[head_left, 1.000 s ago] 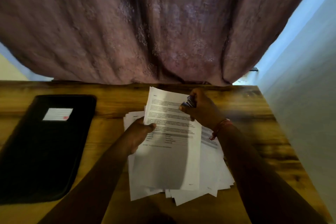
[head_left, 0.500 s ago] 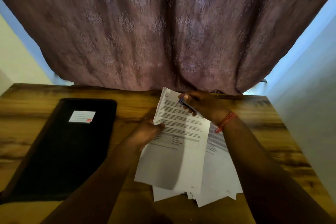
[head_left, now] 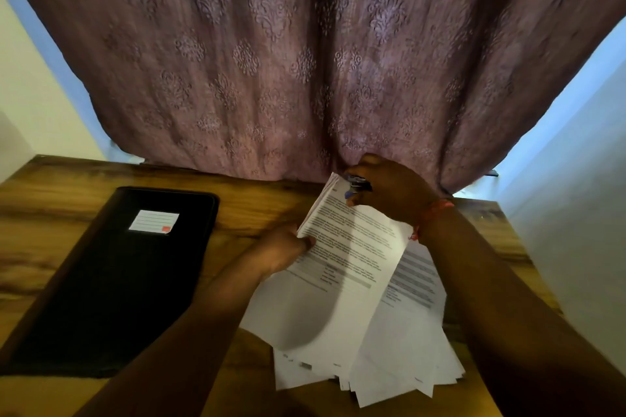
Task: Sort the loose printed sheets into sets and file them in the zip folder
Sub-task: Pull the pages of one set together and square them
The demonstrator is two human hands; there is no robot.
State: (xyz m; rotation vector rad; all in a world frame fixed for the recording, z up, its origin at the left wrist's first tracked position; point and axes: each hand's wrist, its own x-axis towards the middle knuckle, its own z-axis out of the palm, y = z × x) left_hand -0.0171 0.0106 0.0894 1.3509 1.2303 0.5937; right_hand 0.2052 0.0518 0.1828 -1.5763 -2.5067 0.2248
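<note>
A set of printed sheets (head_left: 345, 267) is lifted at a tilt above a loose pile of printed sheets (head_left: 399, 366) on the wooden table (head_left: 264, 203). My left hand (head_left: 281, 250) pinches the set's left edge with the thumb on top. My right hand (head_left: 393, 189) grips a small blue and metal stapler (head_left: 357, 184) closed over the set's top corner. The black zip folder (head_left: 111, 281) with a white label lies flat and closed at the left, apart from both hands.
A mauve patterned curtain (head_left: 305, 61) hangs right behind the table's far edge. A pale wall (head_left: 576, 213) runs close along the table's right side. Bare wood shows between the folder and the pile.
The held set has tilted and its top corner has moved toward the far edge. My right hand with the stapler has followed onto that corner. The view has tipped upward.
</note>
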